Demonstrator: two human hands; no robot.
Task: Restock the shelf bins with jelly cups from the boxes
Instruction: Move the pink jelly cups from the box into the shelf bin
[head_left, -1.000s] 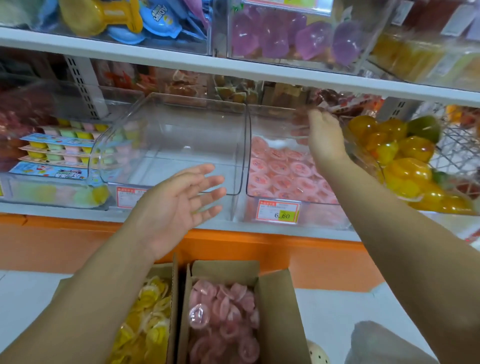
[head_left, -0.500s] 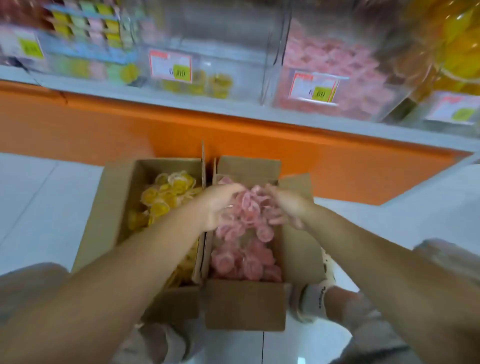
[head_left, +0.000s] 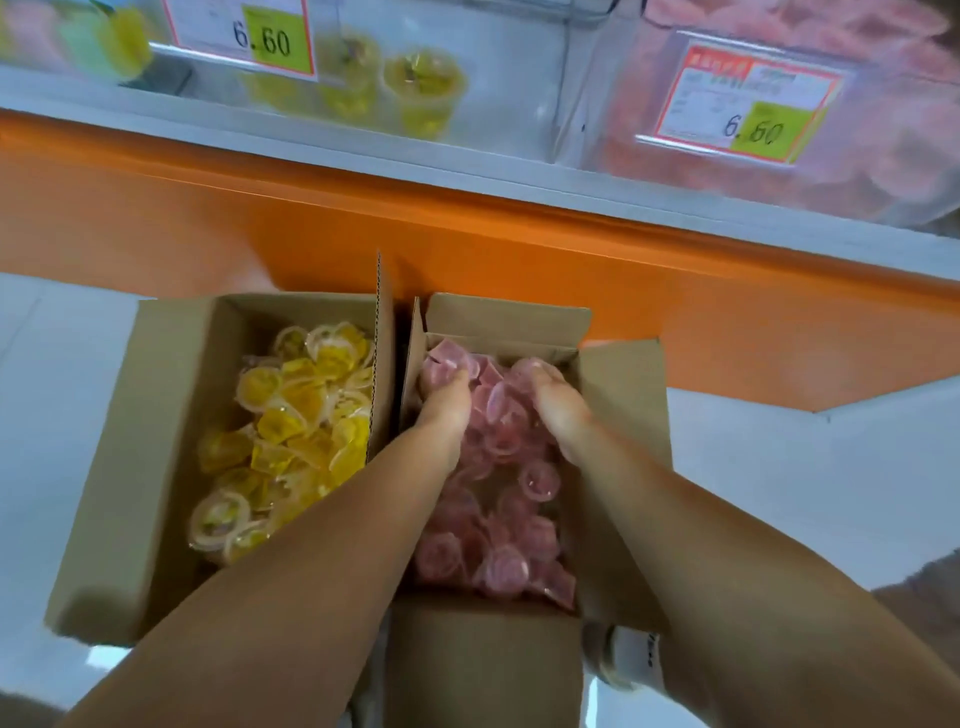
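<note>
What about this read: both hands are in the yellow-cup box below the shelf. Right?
No, wrong box. The left hand and right hand are both in the pink-cup box below the shelf, gripping pink cups. The head view shows it; the yellow-cup box lies to its left.

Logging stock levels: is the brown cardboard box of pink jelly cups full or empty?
Partly full: pink jelly cups cover the floor of the brown cardboard box, below its rim.

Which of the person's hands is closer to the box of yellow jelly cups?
Left. The left hand is in the pink jelly cups just beside the box of yellow jelly cups; the right hand sits in the same pink pile, farther to the right.
</note>
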